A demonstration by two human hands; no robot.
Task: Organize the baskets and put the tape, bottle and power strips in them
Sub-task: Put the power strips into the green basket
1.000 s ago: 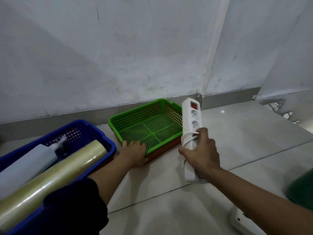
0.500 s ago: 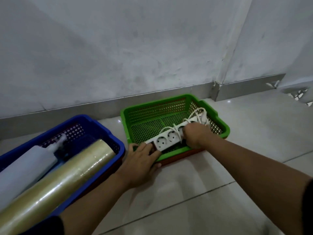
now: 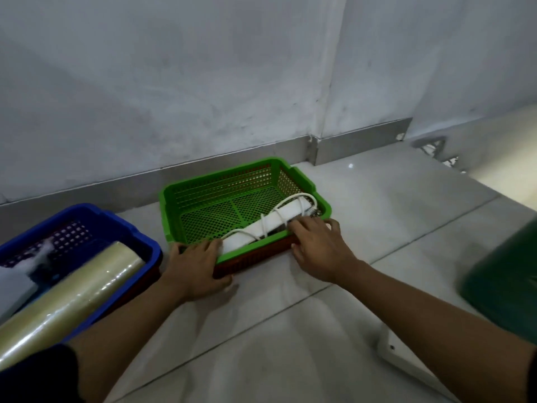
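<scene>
A green mesh basket sits nested in a dark red basket on the floor by the wall. A white power strip with its cord wrapped around it lies along the green basket's front side. My left hand grips the front left corner, fingers over the rim, thumb on the red basket. My right hand rests at the front right rim with fingers spread, holding nothing. At the left, a blue basket holds a clear tape roll and a white bottle.
Another white power strip lies on the floor tiles at the lower right, partly behind my right forearm. A dark green object stands blurred at the right edge. The wall and its metal skirting run just behind the baskets.
My right hand carried the power strip from above the floor into the green basket, laid it down and let go. My left hand stayed on the basket's front left corner.
</scene>
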